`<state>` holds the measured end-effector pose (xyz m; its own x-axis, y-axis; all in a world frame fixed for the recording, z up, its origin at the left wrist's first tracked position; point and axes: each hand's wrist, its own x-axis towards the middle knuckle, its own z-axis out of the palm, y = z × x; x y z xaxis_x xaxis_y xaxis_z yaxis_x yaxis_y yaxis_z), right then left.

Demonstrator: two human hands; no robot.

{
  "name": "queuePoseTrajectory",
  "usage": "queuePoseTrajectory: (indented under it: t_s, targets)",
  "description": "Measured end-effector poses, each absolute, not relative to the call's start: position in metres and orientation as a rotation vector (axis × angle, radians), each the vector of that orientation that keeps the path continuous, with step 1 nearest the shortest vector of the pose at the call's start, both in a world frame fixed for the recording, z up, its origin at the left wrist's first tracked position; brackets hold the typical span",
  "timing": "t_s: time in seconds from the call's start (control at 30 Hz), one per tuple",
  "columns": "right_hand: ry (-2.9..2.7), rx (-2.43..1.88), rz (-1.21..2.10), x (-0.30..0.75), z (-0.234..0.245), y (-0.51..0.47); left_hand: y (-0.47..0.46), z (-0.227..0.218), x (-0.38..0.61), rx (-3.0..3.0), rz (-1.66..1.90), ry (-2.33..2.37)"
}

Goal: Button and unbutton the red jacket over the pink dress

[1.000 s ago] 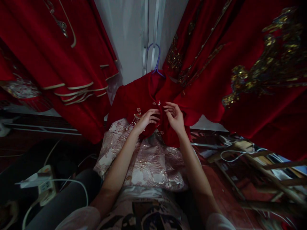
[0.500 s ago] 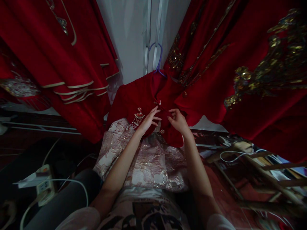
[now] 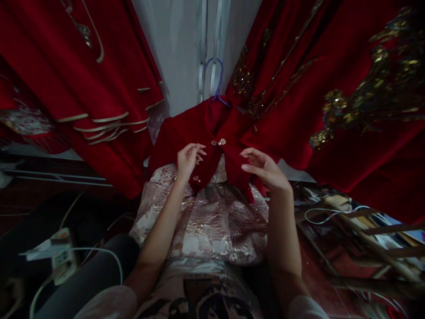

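Observation:
A short red jacket (image 3: 172, 133) hangs on a purple hanger (image 3: 219, 86) in front of me. A beaded flower clasp (image 3: 222, 142) joins it below the collar, and the lower front edges stand apart. Beneath it a pale pink brocade garment (image 3: 212, 221) with metallic sheen spreads toward my lap. My left hand (image 3: 190, 163) is at the jacket's left front, fingers loosely curled and apart, covering part of the beading there. Over the right front panel, my right hand (image 3: 267, 170) has its thumb and fingers apart; a small reddish ornament shows between them.
Red garments hang on both sides, the left one (image 3: 99, 88) with pale piping, the right one (image 3: 358, 146) with gold sequins. A power strip (image 3: 63, 257) with cables lies lower left. At right stands a wooden rack (image 3: 375, 248) among clutter and a white cable.
My hands have moved apart from the middle of the jacket, left hand leftward, right hand rightward. The front panels have parted below the upper clasp, showing the pale fabric behind.

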<state>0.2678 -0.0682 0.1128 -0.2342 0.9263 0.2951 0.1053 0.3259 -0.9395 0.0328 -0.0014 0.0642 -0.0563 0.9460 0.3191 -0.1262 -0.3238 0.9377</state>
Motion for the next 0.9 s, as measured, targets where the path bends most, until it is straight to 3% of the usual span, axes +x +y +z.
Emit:
queuePoseTrajectory:
  t_s: [0.1,0.27,0.57,0.8,0.9]
  targets:
    - [-1.569,-0.942,1.117,0.269,0.113,-0.068,0.009,0.061,0.012,1.270,1.673,1.123]
    - [-1.579,-0.934,1.323,0.240,0.107,-0.067,0.023,0.041,-0.003,1.278,1.499,1.293]
    - [-1.312,-0.978,1.239,0.185,0.056,-0.020,0.030,0.024,-0.001,1.280,1.461,1.409]
    - [-1.680,-1.125,0.686,0.162,0.042,0.004,0.029,0.025,0.001,1.241,1.402,1.302]
    - [-1.720,-1.141,0.630,0.155,0.043,0.008,0.029,0.025,0.001,1.242,1.413,1.289]
